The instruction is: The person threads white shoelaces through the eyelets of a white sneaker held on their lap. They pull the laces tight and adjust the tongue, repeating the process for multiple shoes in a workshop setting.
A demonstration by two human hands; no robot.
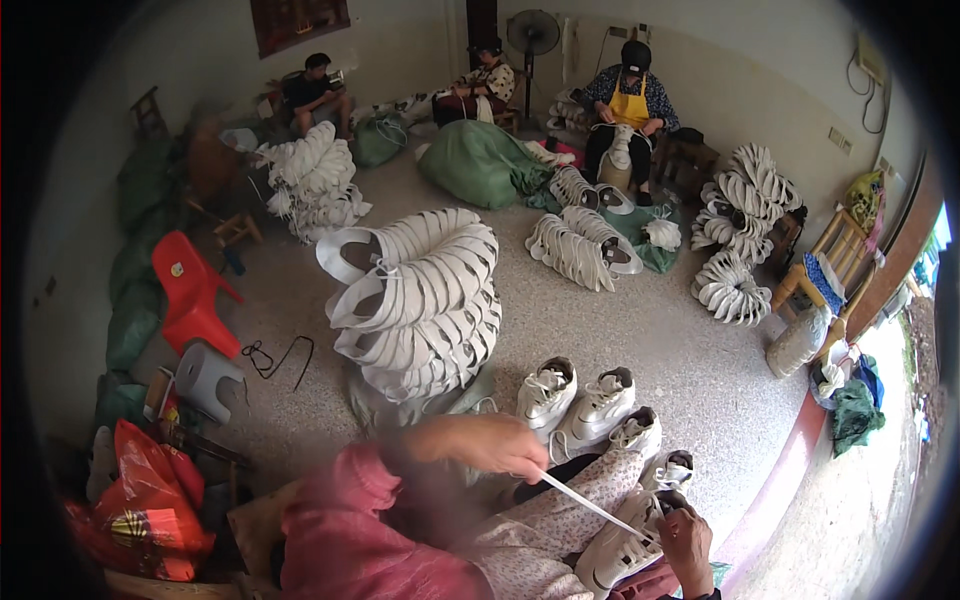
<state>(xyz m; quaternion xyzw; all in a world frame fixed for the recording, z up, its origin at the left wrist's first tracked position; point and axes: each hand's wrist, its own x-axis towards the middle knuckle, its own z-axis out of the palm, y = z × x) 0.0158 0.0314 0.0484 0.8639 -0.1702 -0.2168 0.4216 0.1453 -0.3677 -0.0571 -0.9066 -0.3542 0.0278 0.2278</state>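
A white shoelace (590, 503) runs taut from my left hand (495, 446) down to a white sneaker (612, 556) lying across my lap. The fingers of my left hand are pinched on that lace, well above the shoe. Bent over the sneaker's opening, my right hand (688, 548) has its fingers closed at the lacing and collar; whether a lace end is also in them is hidden. Just beyond my knees stand several more white sneakers, among them a laced one (547, 392) and another (603, 402) with a lace hanging loose.
A tall stack of white shoe uppers (415, 300) rises ahead of me. To the left are a red chair (190, 290), a grey stool (208, 382) and a red plastic bag (150, 505). Co-workers sit farther off, one in a yellow apron (628, 107), near a green sack (480, 165).
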